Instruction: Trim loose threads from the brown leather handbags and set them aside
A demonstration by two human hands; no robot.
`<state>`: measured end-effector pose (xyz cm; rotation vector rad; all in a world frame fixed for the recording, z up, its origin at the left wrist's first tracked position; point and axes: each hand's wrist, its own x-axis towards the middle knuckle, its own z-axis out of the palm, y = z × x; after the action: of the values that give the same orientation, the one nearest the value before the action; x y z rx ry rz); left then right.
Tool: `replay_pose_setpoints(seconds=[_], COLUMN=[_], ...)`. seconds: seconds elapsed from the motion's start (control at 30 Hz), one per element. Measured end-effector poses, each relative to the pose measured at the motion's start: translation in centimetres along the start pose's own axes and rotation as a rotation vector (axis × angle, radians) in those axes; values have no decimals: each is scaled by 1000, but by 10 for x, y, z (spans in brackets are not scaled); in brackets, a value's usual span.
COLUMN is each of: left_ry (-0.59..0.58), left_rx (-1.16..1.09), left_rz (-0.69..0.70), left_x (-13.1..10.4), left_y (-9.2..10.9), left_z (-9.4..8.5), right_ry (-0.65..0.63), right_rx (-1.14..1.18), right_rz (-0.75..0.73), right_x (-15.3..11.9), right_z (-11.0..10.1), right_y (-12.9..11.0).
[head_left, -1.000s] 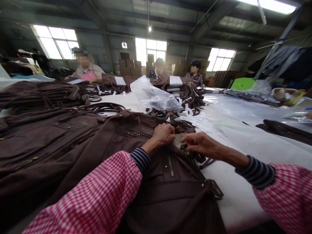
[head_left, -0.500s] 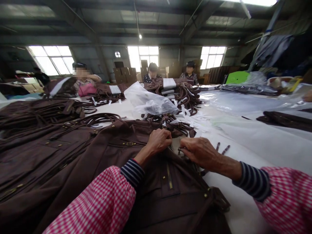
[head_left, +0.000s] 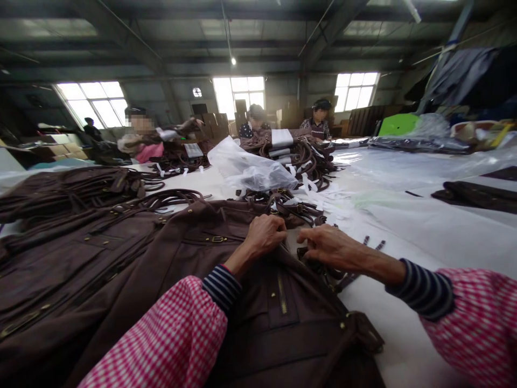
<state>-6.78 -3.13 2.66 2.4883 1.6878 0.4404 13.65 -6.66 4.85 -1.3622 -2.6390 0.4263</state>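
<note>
A dark brown bag (head_left: 258, 285) with zipped pockets and brass-coloured hardware lies flat in front of me. My left hand (head_left: 264, 231) is closed on the bag's upper edge, fingers curled over it. Just to the right, across a narrow gap showing pale lining, is my right hand (head_left: 323, 245). Its fingers are bent around the opening's right side, over a dark tab (head_left: 301, 252); what lies inside them is hidden. Below that hand, a strap with a buckle end (head_left: 363, 334) hangs off the bag's side.
More brown bags (head_left: 68, 253) lie stacked on the left. Ahead stands a pile of bags with looped handles (head_left: 311, 156), beside a crumpled clear plastic bag (head_left: 246, 167). The white table (head_left: 424, 237) carries paper scraps and plastic sheets. Several co-workers (head_left: 139, 134) are across the table.
My right hand's index finger has lifted away from the small metal pull it pinched. My left hand keeps its hold. The co-worker at the left has stretched an arm out sideways.
</note>
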Motion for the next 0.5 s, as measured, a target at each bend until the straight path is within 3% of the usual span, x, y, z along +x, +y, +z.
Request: replay_pose_setpoints(seconds=[0.3, 0.5], left_ry=[-2, -40], left_rx=[-21, -5], left_rz=[26, 17], left_x=[0, 0], left_y=[1, 2], left_z=[-4, -9], right_ry=[-15, -35], right_rx=[-118, -206], right_rz=[44, -10], right_x=[-2, -6], right_z=[-5, -14], right_y=[-14, -14])
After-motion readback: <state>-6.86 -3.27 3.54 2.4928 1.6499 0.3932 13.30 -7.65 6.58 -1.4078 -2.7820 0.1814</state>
